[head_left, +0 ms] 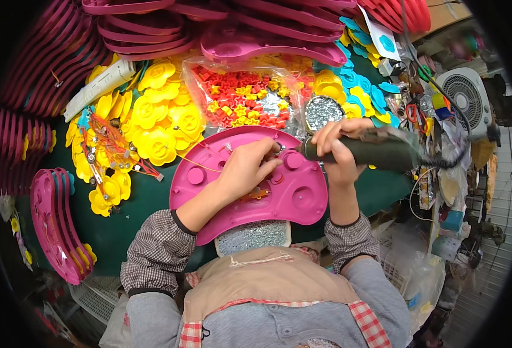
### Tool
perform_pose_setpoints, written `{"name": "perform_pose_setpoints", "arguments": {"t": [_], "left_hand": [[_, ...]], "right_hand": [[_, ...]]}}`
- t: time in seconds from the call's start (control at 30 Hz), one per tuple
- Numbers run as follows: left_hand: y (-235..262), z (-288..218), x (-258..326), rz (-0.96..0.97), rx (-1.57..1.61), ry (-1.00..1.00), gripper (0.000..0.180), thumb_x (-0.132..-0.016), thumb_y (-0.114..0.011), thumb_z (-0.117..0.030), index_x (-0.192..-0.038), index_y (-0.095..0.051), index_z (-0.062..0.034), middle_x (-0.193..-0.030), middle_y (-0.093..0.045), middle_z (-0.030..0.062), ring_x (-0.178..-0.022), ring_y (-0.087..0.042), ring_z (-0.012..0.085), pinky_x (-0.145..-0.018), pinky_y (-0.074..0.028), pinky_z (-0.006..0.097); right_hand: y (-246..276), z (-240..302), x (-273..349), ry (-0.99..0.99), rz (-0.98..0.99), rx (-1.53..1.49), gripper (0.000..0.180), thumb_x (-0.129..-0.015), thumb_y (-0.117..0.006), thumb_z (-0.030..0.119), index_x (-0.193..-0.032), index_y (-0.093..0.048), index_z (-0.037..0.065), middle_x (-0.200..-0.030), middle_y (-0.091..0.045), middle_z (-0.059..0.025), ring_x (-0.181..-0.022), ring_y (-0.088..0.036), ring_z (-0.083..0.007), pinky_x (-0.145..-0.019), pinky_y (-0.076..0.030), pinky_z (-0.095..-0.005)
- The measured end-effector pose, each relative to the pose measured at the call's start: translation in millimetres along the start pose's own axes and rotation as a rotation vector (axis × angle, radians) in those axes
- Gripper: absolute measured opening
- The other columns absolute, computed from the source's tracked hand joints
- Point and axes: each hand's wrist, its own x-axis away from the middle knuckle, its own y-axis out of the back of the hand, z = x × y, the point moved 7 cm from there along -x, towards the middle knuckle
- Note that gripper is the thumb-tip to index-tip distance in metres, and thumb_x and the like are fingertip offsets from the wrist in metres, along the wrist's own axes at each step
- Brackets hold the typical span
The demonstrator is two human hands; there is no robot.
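Observation:
A pink plastic shell, curved like a bean, lies in front of me with its hollow, ribbed inside up. My left hand rests over its middle, fingers bent together beside a small metallic part at the far edge; whatever is between the fingertips is hidden. A dark electric screwdriver lies almost level in my right hand, its tip pointing left at the shell's far right edge. Inside the shell sits a small orange-brown piece, and a thin yellow wire runs out at the left.
Yellow flower-shaped discs, wired parts and a bag of red and yellow stars lie beyond. A screw dish stands near the screwdriver, a screw tray under the shell's near edge. Stacked pink shells and a fan flank me.

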Motion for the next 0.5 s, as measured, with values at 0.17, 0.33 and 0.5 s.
{"name": "perform_pose_setpoints", "arguments": {"t": [0.17, 0.33, 0.5], "left_hand": [[5, -22, 3, -0.100, -0.014, -0.234, 0.029, -0.087, -0.084, -0.007, -0.109, -0.066, -0.0003, -0.091, -0.071, 0.0122, -0.079, -0.072, 0.0260, -0.069, -0.058, 0.035], [11, -35, 7, -0.158, 0.044, -0.302, 0.031, -0.082, -0.086, -0.006, -0.105, -0.066, -0.0018, -0.089, -0.068, 0.0130, -0.079, -0.069, 0.0325, -0.068, -0.056, 0.041], [14, -50, 14, -0.222, -0.222, -0.501, 0.034, -0.080, -0.087, -0.011, -0.106, -0.066, -0.0017, -0.087, -0.066, 0.0113, -0.077, -0.065, 0.0338, -0.066, -0.055, 0.041]], "right_hand": [[-15, 36, 10, 0.028, -0.068, -0.130, 0.036, -0.090, -0.063, 0.007, -0.121, -0.044, 0.010, -0.078, -0.058, -0.0092, -0.066, -0.058, -0.0202, -0.073, -0.055, -0.0418], [-17, 47, 13, 0.027, -0.053, -0.155, 0.036, -0.091, -0.064, 0.008, -0.120, -0.043, 0.011, -0.079, -0.060, -0.0092, -0.067, -0.059, -0.0211, -0.074, -0.054, -0.0423], [-23, 47, 15, 0.022, -0.069, -0.126, 0.036, -0.094, -0.067, 0.012, -0.121, -0.043, 0.011, -0.078, -0.060, -0.0088, -0.066, -0.059, -0.0212, -0.075, -0.054, -0.0424]]}}
